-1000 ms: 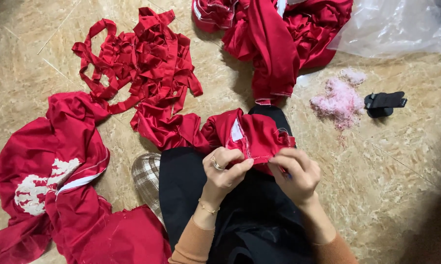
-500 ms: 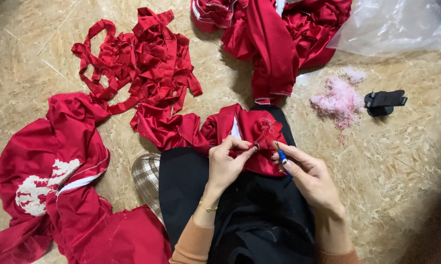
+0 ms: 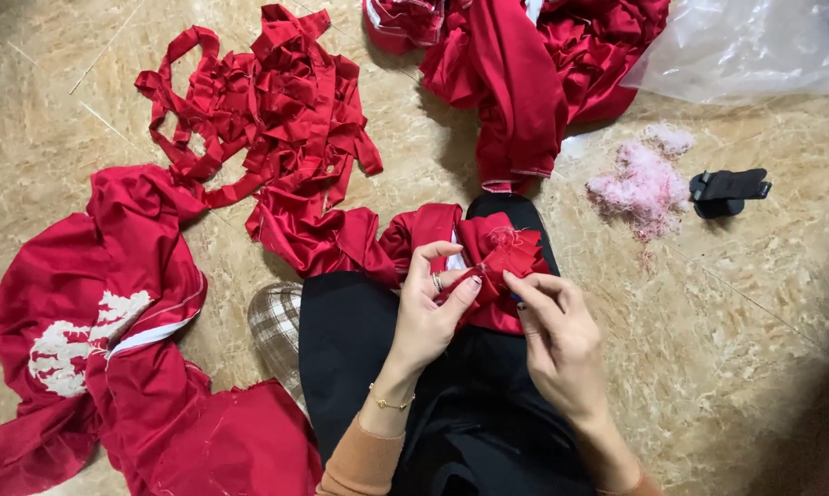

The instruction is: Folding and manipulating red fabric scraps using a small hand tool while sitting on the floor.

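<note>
A red satin fabric piece [image 3: 502, 257] lies bunched on my lap, over black trousers [image 3: 359, 340]. My left hand [image 3: 428, 317], with a ring and a thin bracelet, pinches a fold of this fabric between thumb and fingers. My right hand [image 3: 557, 331] sits just right of it, fingertips closed at the fabric's edge around a small blue tool that is mostly hidden. Loose threads fray on top of the fabric.
A pile of red strips [image 3: 267, 110] lies on the marble floor ahead. A red garment with white print [image 3: 93, 312] is at left, more red cloth [image 3: 525, 64] at top. Pink thread fluff [image 3: 640, 179], a black clip-like object [image 3: 727, 190], clear plastic bag [image 3: 755, 46], checked slipper [image 3: 277, 331].
My left hand lifted its fingers and re-pinched the fold. My right hand shifted right and down slightly along the fabric edge, which is now more spread and frayed.
</note>
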